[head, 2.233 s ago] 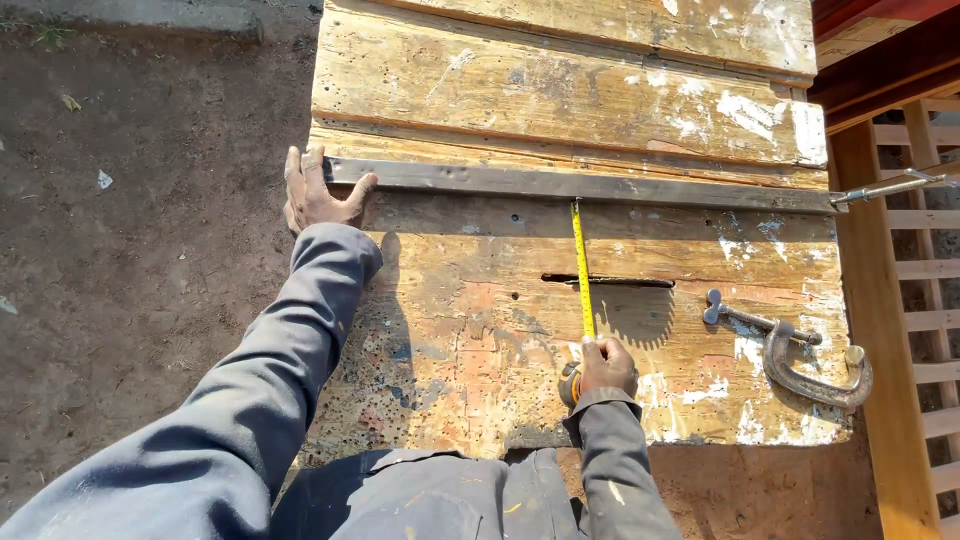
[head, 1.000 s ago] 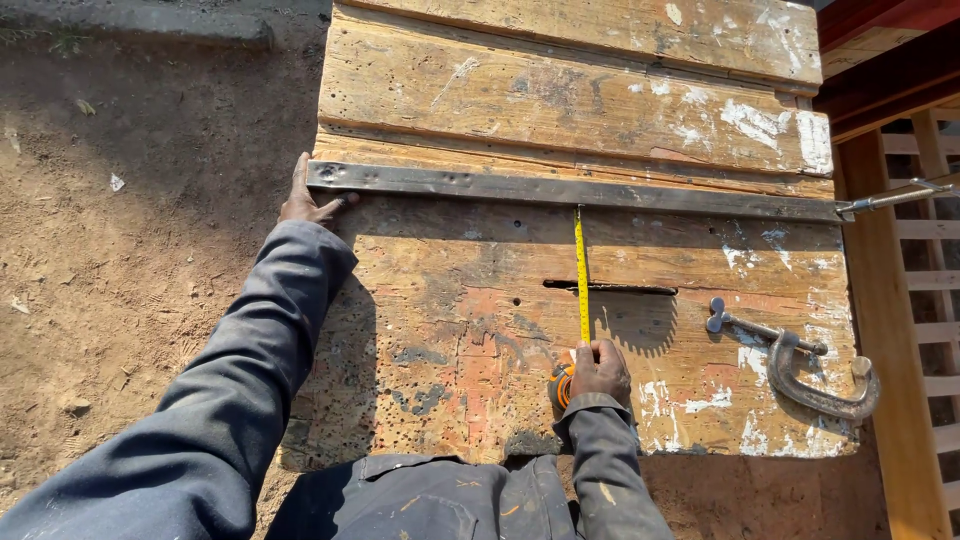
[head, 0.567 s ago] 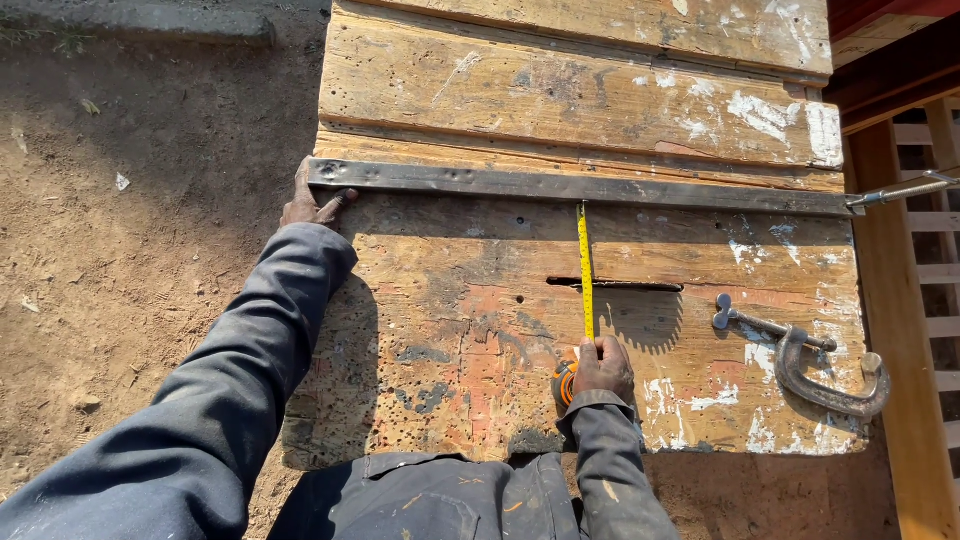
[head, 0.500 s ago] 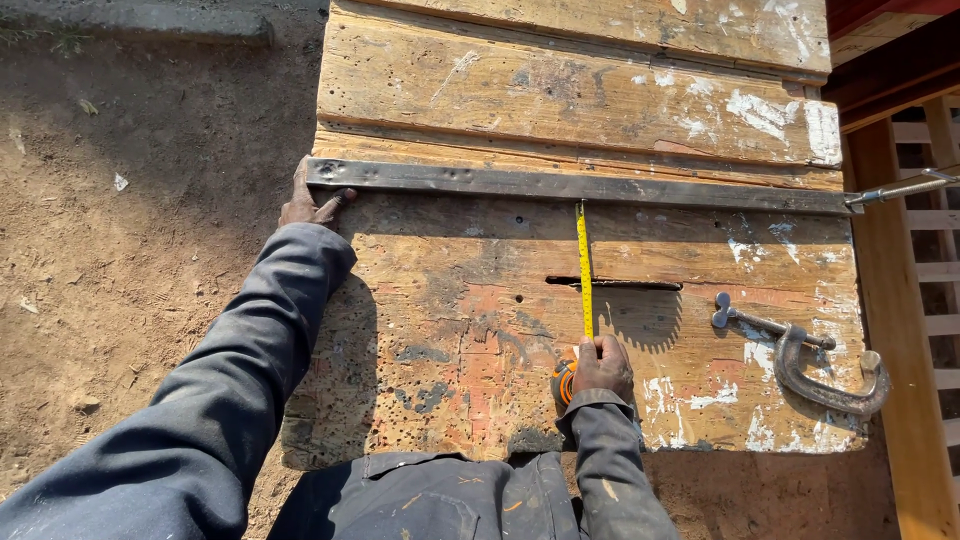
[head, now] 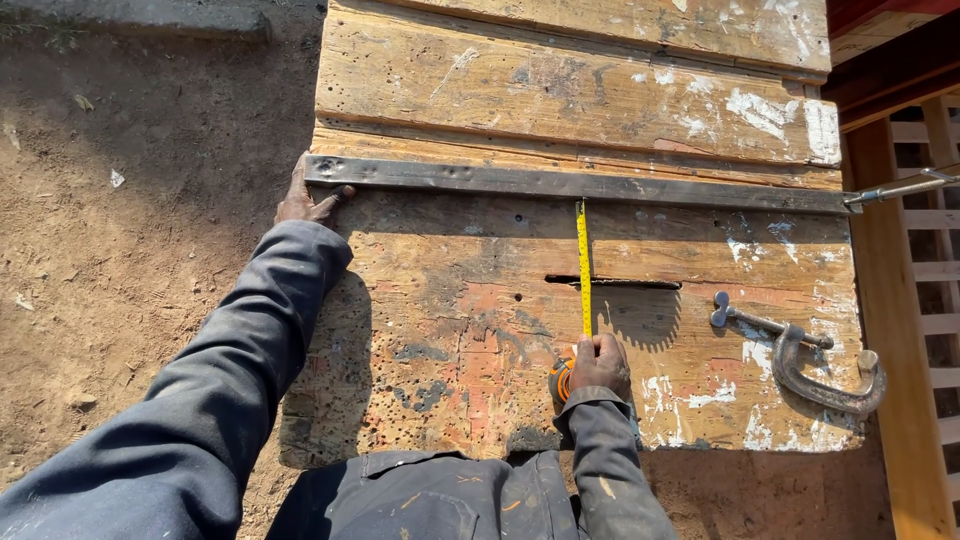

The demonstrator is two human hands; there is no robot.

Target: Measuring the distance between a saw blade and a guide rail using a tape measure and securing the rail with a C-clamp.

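Note:
My right hand grips an orange tape measure case near the front edge of a worn wooden tabletop. Its yellow tape runs straight away from me across a saw slot to a long dark metal bar lying crosswise on the boards. My left hand holds the bar's left end at the table's left edge, thumb on the bar. Both sleeves are dark blue-grey.
A metal C-clamp lies on the tabletop at the right. Another clamp's handle sticks in from the right at the bar's end. Bare dirt ground lies to the left, and a wooden lattice frame stands on the right.
My left hand went from lying flat on the table's corner to holding the bar's left end. The tape and my right hand have stayed in place; the view has shifted slightly.

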